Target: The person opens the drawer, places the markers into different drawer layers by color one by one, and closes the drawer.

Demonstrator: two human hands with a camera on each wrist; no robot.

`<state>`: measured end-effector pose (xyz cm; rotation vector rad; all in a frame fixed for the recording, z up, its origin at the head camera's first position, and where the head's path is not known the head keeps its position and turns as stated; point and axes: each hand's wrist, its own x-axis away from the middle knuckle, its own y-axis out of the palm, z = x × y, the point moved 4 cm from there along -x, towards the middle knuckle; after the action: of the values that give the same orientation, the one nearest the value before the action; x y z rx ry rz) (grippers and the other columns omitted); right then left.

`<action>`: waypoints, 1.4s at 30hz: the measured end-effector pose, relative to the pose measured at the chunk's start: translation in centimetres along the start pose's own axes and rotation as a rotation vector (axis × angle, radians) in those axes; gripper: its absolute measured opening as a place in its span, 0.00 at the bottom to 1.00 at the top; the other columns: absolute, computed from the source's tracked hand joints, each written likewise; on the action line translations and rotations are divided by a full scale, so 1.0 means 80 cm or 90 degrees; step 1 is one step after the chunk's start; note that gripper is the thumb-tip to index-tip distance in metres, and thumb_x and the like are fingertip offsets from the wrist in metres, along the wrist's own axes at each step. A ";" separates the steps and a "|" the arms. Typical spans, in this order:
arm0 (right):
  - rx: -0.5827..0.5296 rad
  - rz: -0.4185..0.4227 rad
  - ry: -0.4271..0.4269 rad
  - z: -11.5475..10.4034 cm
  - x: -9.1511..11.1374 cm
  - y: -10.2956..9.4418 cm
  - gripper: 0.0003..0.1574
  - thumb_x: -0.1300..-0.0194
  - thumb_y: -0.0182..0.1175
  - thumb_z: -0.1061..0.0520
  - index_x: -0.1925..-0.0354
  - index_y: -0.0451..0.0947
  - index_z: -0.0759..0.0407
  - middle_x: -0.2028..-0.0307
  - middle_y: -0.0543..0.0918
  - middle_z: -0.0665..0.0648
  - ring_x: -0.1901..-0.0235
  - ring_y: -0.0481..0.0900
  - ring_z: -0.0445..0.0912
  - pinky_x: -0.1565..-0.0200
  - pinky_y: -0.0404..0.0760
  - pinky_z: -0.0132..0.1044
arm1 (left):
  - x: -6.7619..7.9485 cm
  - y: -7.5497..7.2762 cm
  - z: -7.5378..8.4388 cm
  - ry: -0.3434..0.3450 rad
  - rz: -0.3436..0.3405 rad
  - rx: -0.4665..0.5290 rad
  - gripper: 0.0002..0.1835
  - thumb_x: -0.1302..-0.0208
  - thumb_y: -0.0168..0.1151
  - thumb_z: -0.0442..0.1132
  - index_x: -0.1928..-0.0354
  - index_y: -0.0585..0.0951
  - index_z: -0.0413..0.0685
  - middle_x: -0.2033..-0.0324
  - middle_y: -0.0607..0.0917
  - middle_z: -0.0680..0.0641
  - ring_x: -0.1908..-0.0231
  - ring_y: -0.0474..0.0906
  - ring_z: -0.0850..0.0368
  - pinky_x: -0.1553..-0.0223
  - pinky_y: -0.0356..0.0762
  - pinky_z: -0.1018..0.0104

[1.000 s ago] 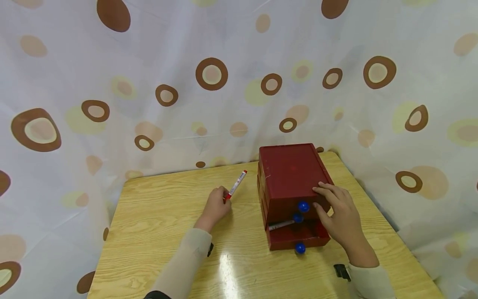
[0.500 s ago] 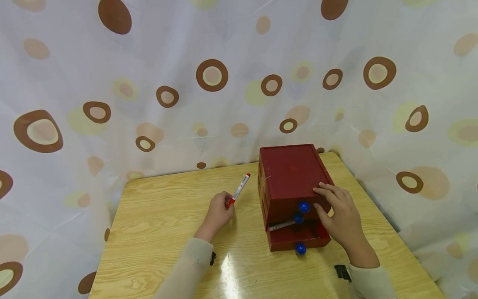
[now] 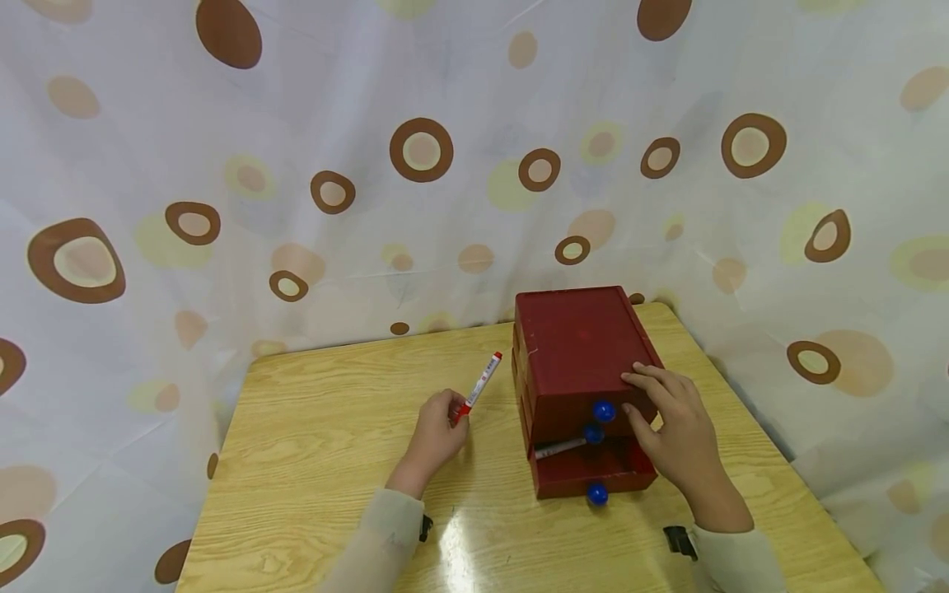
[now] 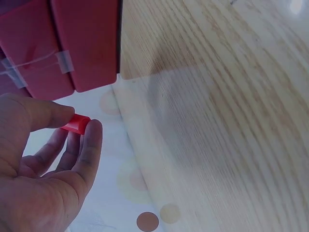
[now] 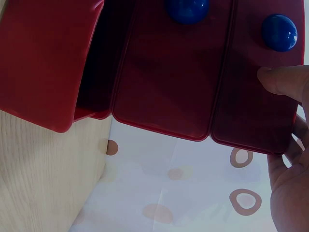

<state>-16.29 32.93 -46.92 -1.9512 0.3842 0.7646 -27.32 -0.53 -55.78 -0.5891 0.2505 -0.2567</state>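
My left hand (image 3: 433,436) pinches a white marker (image 3: 485,377) by one red end between thumb and fingertips. The marker slants up and away over the table, left of a dark red drawer cabinet (image 3: 582,342). In the left wrist view only the marker's red end (image 4: 77,124) shows among the fingers. My right hand (image 3: 678,432) grips the cabinet's upper right front edge. Its fingers lie on the top, and the thumb (image 5: 277,81) is against the top drawer's front. The bottom drawer (image 3: 593,486) is pulled out, and another white marker (image 3: 559,448) lies inside it.
Blue round knobs (image 3: 597,494) stick out from the drawer fronts. The cabinet stands on a wood-grain table (image 3: 319,461), towards its right side. A white sheet with brown and yellow spots (image 3: 460,206) hangs behind the table.
My left hand has drawn slightly back towards me and to the right with the marker. The right hand, cabinet and pulled-out drawer stay as they were.
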 end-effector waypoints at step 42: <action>-0.003 0.002 -0.002 -0.004 -0.001 -0.001 0.31 0.44 0.77 0.69 0.41 0.84 0.60 0.37 0.82 0.64 0.38 0.75 0.63 0.41 0.74 0.60 | 0.025 0.004 0.062 0.125 0.025 0.077 0.11 0.27 0.65 0.29 0.47 0.80 0.45 0.51 0.83 0.48 0.51 0.83 0.57 0.49 0.88 0.66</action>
<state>-16.20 32.69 -46.68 -1.9545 0.3837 0.7715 -23.87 1.63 -52.30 -0.4380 0.4334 -0.2895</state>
